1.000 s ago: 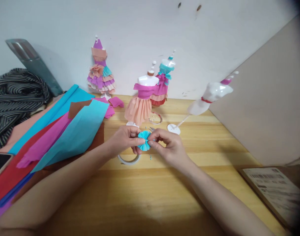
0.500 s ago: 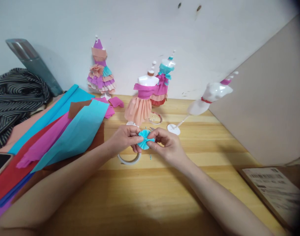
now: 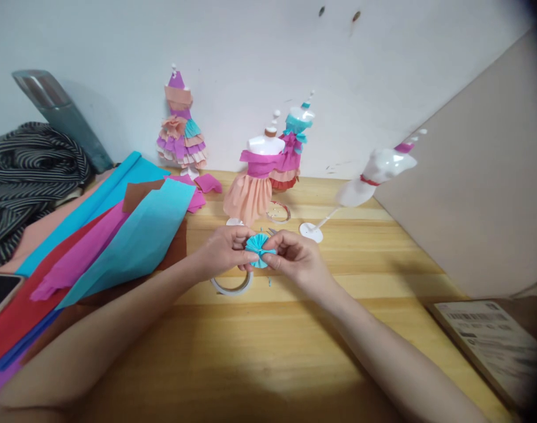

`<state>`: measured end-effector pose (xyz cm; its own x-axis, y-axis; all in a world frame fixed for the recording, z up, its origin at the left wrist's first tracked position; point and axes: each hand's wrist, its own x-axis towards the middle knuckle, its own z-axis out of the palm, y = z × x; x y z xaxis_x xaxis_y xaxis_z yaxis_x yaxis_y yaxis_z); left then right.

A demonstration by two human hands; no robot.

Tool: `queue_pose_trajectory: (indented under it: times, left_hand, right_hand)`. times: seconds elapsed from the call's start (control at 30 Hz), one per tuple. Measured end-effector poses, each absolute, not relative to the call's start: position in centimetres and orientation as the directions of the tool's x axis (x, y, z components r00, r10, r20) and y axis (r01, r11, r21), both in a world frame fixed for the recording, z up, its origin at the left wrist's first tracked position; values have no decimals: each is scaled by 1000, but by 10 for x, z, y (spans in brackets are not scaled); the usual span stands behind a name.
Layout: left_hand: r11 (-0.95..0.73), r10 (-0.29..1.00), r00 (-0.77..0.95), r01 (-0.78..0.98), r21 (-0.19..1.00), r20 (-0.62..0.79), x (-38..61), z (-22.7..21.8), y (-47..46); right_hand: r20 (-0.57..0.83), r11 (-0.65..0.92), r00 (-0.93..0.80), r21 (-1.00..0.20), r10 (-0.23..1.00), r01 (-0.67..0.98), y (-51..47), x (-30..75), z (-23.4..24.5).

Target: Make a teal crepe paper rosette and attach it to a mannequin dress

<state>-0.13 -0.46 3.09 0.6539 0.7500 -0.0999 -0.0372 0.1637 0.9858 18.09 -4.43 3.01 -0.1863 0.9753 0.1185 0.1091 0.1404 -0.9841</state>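
A round, pleated turquoise paper rosette point(image 3: 258, 244) is held between my two hands above the wooden table point(image 3: 251, 352). My left hand point(image 3: 224, 251) pinches its left edge, thumb in front and fingers behind. On the other side, my right hand point(image 3: 297, 254) grips it near the centre and right edge with thumb and forefinger. Below my left hand lies a roll of white tape point(image 3: 233, 290), partly hidden by it. Pointed metal tips point(image 3: 272, 231) show just behind my right fingers; the rest of that tool is hidden.
Small mannequins in paper dresses point(image 3: 259, 170), point(image 3: 180, 126) stand along the wall. A bare white mannequin point(image 3: 378, 173) leans at the right. Coloured crepe paper point(image 3: 136, 241), a striped cloth point(image 3: 34, 164) and a phone point(image 3: 2, 296) lie left; a cardboard package point(image 3: 484, 341) lies right.
The rosette has tilted and shifted slightly left between my fingers. My left thumb has moved a little further over its front. Everything else stays where it was.
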Motion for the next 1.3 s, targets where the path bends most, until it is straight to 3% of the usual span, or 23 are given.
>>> queue_pose_trajectory:
  times: [0.1, 0.27, 0.43, 0.83, 1.1, 1.3]
  left_hand:
    - [129, 758, 649, -55, 990, -63, 0, 31, -6]
    - [130, 745, 665, -83, 988, -42, 0, 32, -6]
    - [154, 778, 627, -141, 978, -32, 0, 32, -6]
    - [292, 794, 563, -20, 956, -230, 1, 35, -12]
    - [358, 821, 533, -204, 911, -203, 8, 24, -16]
    - [256, 842, 517, -130, 958, -155, 7, 25, -16]
  right_hand:
    - [59, 71, -185, -996, 981, 55, -43, 181, 31]
    - [71, 84, -163, -994, 984, 70, -43, 182, 32]
    - [160, 177, -130, -976, 978, 130, -46, 182, 30]
    - [338, 378, -167, -835, 926, 399, -50, 182, 27]
    - [403, 416, -116, -825, 908, 384, -48, 179, 24]
    - [413, 432, -138, -810, 900, 396, -46, 179, 24]
